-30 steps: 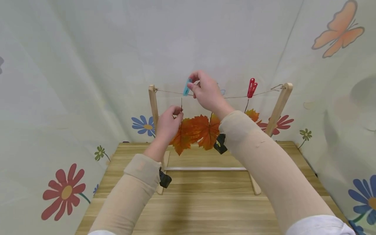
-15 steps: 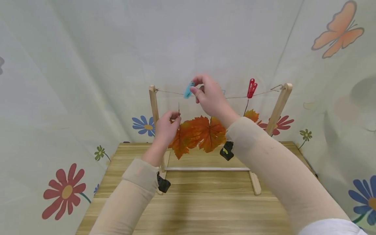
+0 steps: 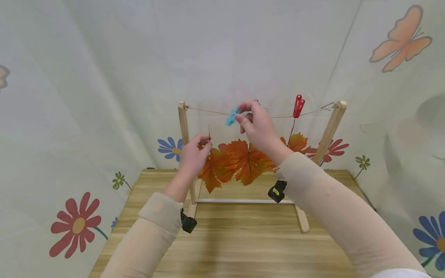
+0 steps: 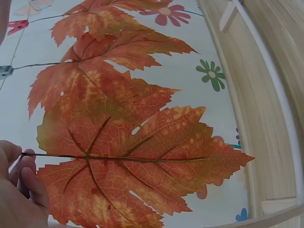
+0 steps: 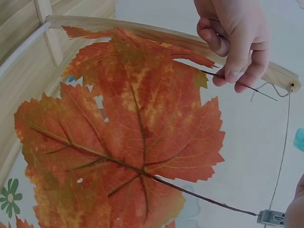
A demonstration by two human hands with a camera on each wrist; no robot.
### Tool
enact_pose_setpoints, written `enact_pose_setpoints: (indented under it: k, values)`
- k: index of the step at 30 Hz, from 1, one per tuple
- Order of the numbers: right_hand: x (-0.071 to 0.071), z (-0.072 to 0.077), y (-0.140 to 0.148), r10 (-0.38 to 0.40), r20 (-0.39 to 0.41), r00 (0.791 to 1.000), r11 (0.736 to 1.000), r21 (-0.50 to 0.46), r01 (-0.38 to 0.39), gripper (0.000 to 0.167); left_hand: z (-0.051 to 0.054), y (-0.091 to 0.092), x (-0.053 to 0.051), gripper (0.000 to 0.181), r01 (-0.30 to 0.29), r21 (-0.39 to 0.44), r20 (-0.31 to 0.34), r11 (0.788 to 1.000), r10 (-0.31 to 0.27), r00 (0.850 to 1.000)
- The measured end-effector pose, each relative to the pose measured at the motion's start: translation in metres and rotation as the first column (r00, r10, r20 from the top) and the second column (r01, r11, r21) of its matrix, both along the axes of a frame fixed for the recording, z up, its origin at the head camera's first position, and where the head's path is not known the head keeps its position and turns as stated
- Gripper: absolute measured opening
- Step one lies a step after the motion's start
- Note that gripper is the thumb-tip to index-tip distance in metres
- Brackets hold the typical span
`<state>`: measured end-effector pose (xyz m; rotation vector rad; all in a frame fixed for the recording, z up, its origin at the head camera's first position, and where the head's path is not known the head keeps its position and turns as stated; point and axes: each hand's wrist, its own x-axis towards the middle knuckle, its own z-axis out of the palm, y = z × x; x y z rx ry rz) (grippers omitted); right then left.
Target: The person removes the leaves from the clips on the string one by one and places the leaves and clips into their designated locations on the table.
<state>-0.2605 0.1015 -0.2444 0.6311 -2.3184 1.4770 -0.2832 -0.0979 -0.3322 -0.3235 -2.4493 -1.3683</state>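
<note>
My left hand pinches the dark stem of an orange artificial maple leaf, whose tip points down. The bare stem end sticks up above the fingers, below the string. My right hand pinches a light blue clothespin, tilted, near the string; in the right wrist view it shows apart from the string, only partly in frame. A second maple leaf hangs by its stem from a grey clothespin beside my right hand. A red clothespin holds another leaf at the right.
The string runs between two wooden posts, left and right. A white rod joins their feet above the wooden table. Behind hangs a pale backdrop with printed flowers and a butterfly.
My right hand has moved down and right with the blue clothespin, which has tilted more. My left hand has lowered slightly to the left with the leaf. The red clothespin stays in place.
</note>
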Motion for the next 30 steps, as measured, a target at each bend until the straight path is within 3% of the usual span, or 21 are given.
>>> enact_pose_setpoints:
  k: [4,9,18,30]
  values:
    - [0.005,-0.008,-0.002,-0.017,0.005,1.000,1.000,0.023,0.017,0.029,-0.002,-0.005,0.004,0.018,0.001,-0.028,0.014,1.000,-0.001,1.000]
    - [0.009,-0.019,-0.006,0.029,0.028,0.999,0.999,-0.014,-0.029,0.031,-0.007,-0.013,0.007,0.018,-0.007,-0.052,0.020,0.999,0.008,1.000]
    - [0.013,-0.044,-0.002,0.090,0.108,0.990,0.995,-0.042,-0.086,0.030,-0.019,-0.024,0.012,0.016,-0.004,-0.020,0.069,1.000,0.005,0.998]
    - [0.024,-0.079,0.010,0.103,0.244,0.964,0.994,-0.054,-0.093,0.032,-0.038,-0.028,0.016,0.020,0.012,-0.008,0.126,1.000,-0.011,0.992]
